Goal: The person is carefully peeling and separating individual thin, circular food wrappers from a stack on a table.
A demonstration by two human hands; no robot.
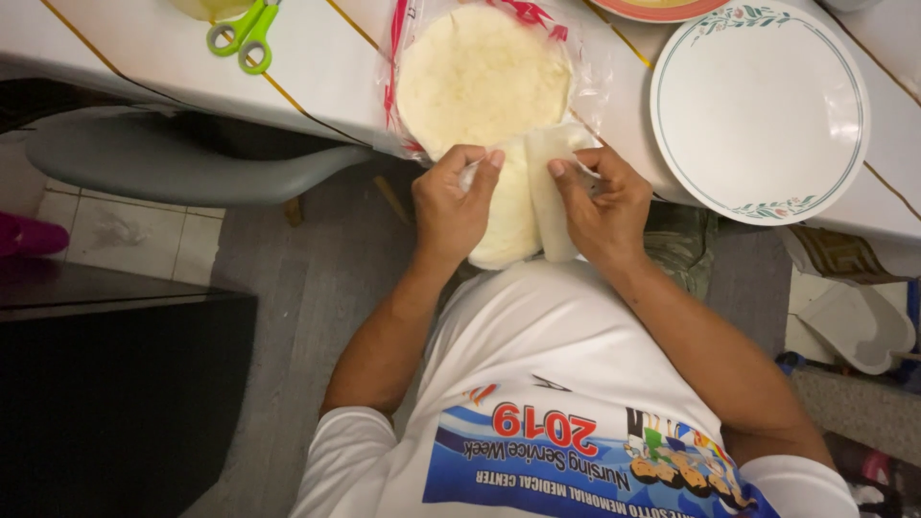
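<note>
A clear plastic bag with red print [413, 58] lies on the white table's near edge, holding a stack of pale round tortillas [480, 77]. One tortilla [513, 216] is partly drawn out over the table edge toward my body, its right side folded over. My left hand [451, 206] pinches the bag's open end and the tortilla's left edge. My right hand [600, 206] grips the folded right part of that tortilla.
A white plate with a green floral rim [763, 110] sits on the table [317, 67] right of the bag. Another orange-rimmed plate [662, 10] lies beyond it. Green-handled scissors [245, 34] rest at the left. A grey chair seat [163, 163] stands under the table.
</note>
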